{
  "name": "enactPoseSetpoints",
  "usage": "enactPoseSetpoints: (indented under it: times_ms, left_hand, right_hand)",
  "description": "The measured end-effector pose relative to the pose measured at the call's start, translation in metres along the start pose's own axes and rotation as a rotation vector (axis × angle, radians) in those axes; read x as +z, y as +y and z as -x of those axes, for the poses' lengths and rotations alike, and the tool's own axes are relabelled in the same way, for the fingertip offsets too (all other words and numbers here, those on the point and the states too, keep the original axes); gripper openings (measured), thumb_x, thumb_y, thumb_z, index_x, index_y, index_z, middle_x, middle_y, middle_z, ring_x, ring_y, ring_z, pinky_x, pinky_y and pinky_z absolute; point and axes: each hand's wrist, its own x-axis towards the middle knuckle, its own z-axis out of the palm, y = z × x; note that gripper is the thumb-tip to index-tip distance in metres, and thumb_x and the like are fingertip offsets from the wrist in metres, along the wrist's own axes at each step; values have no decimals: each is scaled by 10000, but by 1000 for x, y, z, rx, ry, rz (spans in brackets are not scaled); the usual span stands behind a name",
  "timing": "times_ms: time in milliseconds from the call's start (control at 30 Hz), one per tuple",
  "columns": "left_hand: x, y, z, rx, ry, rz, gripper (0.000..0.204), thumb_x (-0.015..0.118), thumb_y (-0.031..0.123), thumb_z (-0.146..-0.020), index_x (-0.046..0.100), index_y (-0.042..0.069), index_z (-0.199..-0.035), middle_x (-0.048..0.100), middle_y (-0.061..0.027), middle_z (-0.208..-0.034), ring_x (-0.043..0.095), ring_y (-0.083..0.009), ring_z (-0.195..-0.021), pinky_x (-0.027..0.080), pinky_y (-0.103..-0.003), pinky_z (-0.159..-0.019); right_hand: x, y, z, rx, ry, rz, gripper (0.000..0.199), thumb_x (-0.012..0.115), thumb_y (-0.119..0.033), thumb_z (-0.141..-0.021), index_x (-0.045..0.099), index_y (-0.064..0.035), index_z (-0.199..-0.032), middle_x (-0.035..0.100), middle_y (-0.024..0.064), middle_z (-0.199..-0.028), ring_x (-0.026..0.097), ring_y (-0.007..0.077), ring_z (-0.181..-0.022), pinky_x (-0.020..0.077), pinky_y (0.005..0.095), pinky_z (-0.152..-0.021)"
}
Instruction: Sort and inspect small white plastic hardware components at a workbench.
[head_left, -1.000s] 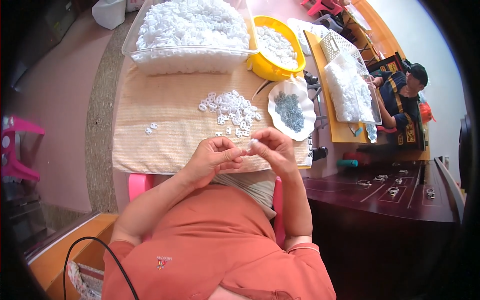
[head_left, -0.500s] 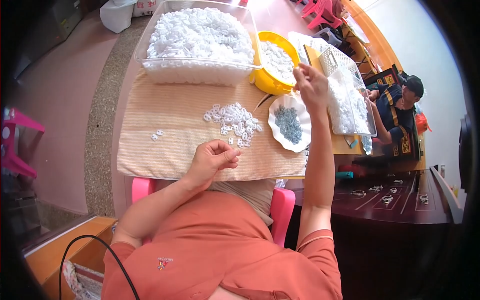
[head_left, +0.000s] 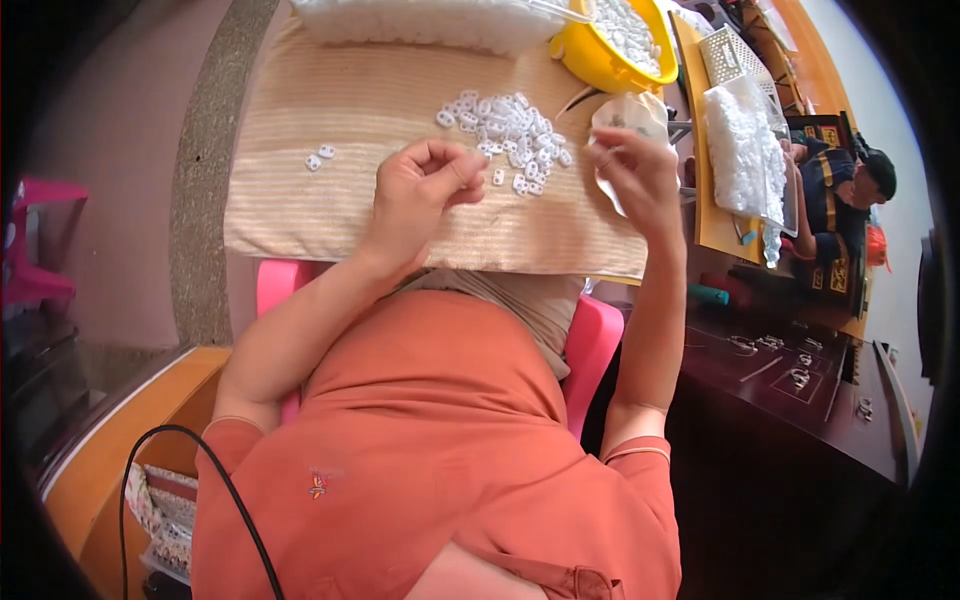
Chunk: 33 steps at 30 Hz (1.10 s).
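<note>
Small white two-holed plastic pieces (head_left: 512,128) lie heaped on the striped beige cloth (head_left: 330,215), between my hands. My right hand (head_left: 645,185) has dropped from beside the round yellow plastic basin (head_left: 592,62) to the scalloped white dish (head_left: 650,112), bringing its curled fingers within reach there; my left hand's (head_left: 425,185) thumb and forefinger look pinched together. I cannot tell whether either holds anything.

White two-holed pieces (head_left: 512,124), mostly heaped loosely on striped beige cloth (head_left: 330,205)
</note>
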Motion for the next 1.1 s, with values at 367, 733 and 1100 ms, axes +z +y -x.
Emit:
enactPoseSetpoints:
  times_ms: [367, 733, 1100]
  left_hand:
    - [-8, -2, -2, 65, 57, 10, 97, 685, 99, -866, 622, 28, -844, 645, -36, -805, 617, -84, -715, 552, -223, -646]
    - [-9, 0, -7, 139, 60, -171, 99, 698, 84, -850, 623, 21, -833, 638, -20, -753, 592, -65, -667, 519, -213, -620]
    - [-10, 0, -3, 518, -94, -1163, 116, 675, 105, -794, 637, 25, -869, 646, -113, -770, 640, -255, -705, 505, -344, -656]
  right_hand:
    - [67, -2, 50, -236, -196, 114, 151, 682, -7, -796, 688, -8, -947, 662, 86, -851, 641, 181, -721, 500, 286, -658]
    - [83, -5, 58, -404, -197, 461, 64, 636, -82, -814, 639, -76, -878, 609, 65, -855, 630, 272, -754, 495, 375, -627]
    - [90, 0, 68, -465, -95, 561, 87, 604, -77, -827, 548, -37, -881, 560, 108, -869, 598, 289, -820, 483, 390, -662]
